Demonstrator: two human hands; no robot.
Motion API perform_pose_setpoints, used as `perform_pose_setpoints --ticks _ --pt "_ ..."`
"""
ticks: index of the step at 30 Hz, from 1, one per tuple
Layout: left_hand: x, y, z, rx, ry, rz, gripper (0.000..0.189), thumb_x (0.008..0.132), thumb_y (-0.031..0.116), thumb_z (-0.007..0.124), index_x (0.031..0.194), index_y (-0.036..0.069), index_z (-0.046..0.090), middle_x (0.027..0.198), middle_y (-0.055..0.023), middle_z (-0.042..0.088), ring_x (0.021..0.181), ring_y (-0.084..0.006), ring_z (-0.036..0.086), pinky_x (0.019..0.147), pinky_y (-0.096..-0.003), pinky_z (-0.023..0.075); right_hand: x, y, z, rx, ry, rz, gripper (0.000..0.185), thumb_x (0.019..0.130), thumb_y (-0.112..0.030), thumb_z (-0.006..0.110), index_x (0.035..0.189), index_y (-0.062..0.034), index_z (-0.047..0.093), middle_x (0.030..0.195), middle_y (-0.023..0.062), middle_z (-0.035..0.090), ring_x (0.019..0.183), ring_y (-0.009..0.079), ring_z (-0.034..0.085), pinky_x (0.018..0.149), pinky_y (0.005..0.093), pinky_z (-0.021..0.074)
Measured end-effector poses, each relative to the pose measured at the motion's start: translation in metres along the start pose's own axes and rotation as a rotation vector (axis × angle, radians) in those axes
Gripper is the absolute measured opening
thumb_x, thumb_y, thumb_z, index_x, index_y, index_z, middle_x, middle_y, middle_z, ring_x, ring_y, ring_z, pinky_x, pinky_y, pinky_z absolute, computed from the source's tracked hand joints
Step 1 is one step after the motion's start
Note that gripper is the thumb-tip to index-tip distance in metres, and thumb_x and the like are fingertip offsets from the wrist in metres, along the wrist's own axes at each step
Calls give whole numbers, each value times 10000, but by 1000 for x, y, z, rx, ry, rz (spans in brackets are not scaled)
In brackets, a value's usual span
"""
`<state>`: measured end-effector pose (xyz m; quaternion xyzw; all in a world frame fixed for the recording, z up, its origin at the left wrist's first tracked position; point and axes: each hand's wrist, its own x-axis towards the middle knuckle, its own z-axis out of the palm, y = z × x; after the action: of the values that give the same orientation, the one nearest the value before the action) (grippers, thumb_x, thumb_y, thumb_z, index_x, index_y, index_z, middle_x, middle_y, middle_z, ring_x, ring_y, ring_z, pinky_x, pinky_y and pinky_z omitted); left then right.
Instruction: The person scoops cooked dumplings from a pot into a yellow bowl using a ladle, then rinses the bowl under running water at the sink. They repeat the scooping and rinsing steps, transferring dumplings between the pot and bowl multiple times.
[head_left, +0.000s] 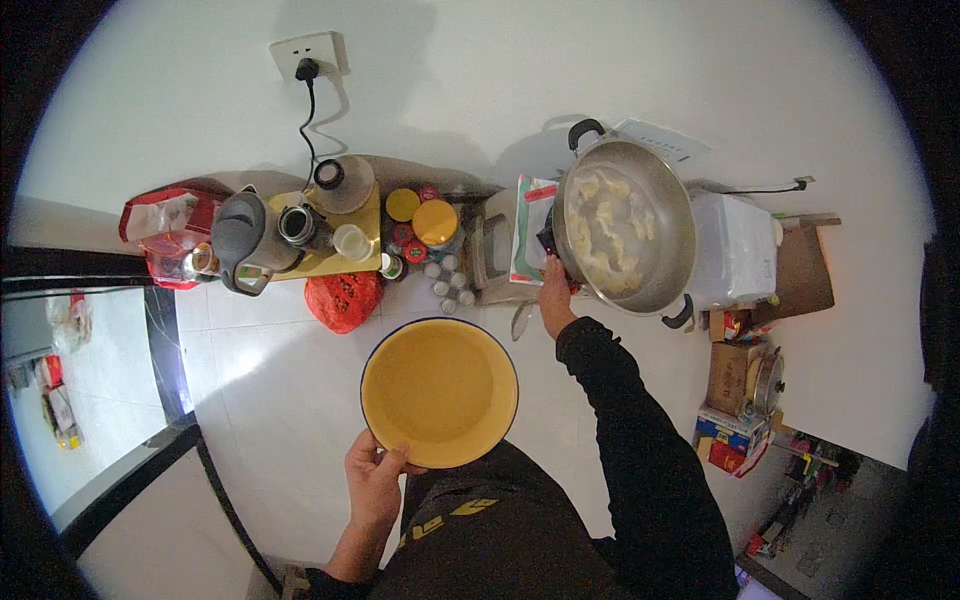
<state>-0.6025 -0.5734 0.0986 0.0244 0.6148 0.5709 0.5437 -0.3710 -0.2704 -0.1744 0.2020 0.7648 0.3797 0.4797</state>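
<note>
My left hand (379, 476) grips the near left rim of a yellow enamel basin (436, 390) with a dark blue edge, thumb on top. The basin looks empty and is held in front of my body. My right hand (556, 298) reaches forward to a black appliance (547, 238) with a small red light, mostly hidden under the pot. Its fingertips touch or nearly touch that front part; which, I cannot tell. Above stands a wide metal pot (679, 247) with two black handles. Pale dumplings (616, 217) lie in cloudy liquid inside it.
Left along the wall stand a grey jug (244, 229), an open flask (298, 225), several lidded jars (435, 223) and a red bag (343, 301). A power cord (306, 135) hangs from the socket. Right of the pot are a white plastic container (733, 250) and cardboard boxes (727, 375).
</note>
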Motion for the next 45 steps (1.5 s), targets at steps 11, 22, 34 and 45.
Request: perform_pose_setpoints --ticks 11,22,34,45 --pt "-4 -10 7 -67 -11 2 148 862 32 526 987 -43 550 874 -111 635 688 -173 648 603 -284 566 34 -5 -5 330 17 -141 524 923 -372 395 1269 7 500 1384 250 363 1302 390 315 1069 557 117" --pt "-4 -1 28 36 0 -53 125 853 15 519 962 -39 550 865 -111 636 685 -180 651 593 -292 561 58 -31 9 417 114 29 399 879 -204 459 1194 30 530 1233 215 502 1209 354 428 1035 494 250" --pt "-12 35 48 51 -164 -4 142 825 47 532 953 -11 548 838 -100 632 662 -176 641 583 -280 551 -174 38 -98 1966 30 371 243 902 -213 494 991 13 491 794 142 617 690 271 626 613 382 503" --pt "5 56 89 33 -220 22 182 837 36 514 1009 8 566 859 -69 646 675 -154 649 573 -262 558 -277 104 2 2460 406 1030 325 943 -212 444 1218 -38 449 696 57 523 568 150 511 528 306 425"
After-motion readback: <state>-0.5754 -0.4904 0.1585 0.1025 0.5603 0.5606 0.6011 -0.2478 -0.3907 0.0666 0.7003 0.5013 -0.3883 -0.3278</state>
